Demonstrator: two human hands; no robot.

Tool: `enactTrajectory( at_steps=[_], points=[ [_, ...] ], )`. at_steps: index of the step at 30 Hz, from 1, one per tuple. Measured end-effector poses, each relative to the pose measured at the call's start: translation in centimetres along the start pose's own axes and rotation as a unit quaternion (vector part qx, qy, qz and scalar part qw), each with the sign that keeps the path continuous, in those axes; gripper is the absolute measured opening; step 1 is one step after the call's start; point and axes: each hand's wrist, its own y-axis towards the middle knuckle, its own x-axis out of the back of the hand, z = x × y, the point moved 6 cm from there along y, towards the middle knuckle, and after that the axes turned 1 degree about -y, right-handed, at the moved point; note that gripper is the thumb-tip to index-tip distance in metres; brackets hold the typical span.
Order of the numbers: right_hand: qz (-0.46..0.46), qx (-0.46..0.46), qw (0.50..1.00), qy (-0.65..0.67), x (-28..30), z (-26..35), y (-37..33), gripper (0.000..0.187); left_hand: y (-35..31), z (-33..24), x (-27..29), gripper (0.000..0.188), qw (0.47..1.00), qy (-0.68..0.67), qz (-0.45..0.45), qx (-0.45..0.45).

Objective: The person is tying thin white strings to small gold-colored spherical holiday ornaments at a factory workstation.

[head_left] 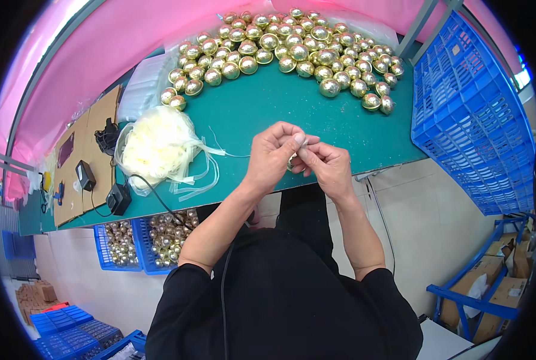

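Observation:
In front of my body, at the near edge of the green table, both hands meet with fingers pinched together. My left hand (272, 157) closes on a thin pale ribbon (238, 156), whose loose end trails left over the table. Fingertips of my right hand (328, 166) press against those of the left. A small shiny gold piece (291, 162), apparently part of a gold ball, peeks out between the hands; the fingers cover most of it. Left of my hands lies a clear plastic bag of cream ribbons (157, 144), some strands spilling out toward me.
Many gold balls (268, 42) cover the back of the table (244, 108). A tall blue crate (472, 114) stands at the right. Cardboard (94, 153) with black cabled devices (119, 198) lies left. Below the table, blue baskets (139, 243) hold more balls. A black cable (224, 288) runs down my body.

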Motion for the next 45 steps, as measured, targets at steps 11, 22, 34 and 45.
enactTrajectory(
  at_steps=[11,22,34,45],
  points=[
    [-0.019,0.004,1.000,0.001,0.1,-1.2,0.0,0.028,-1.5,0.3,0.0,0.044,0.999,0.018,0.000,0.041],
    [-0.008,-0.037,0.999,-0.011,0.0,-1.5,-0.3,0.025,-1.1,0.6,0.8,0.048,0.999,0.016,-0.019,0.041],
    [-0.148,0.119,0.973,-0.132,3.0,3.2,-0.7,0.010,-1.3,-0.7,0.4,0.048,0.996,0.088,-0.026,0.022],
    [-0.037,0.252,0.921,-0.296,0.7,8.5,0.6,0.010,-1.3,-2.8,-1.2,0.052,0.978,0.210,0.015,-0.003]
  ],
)
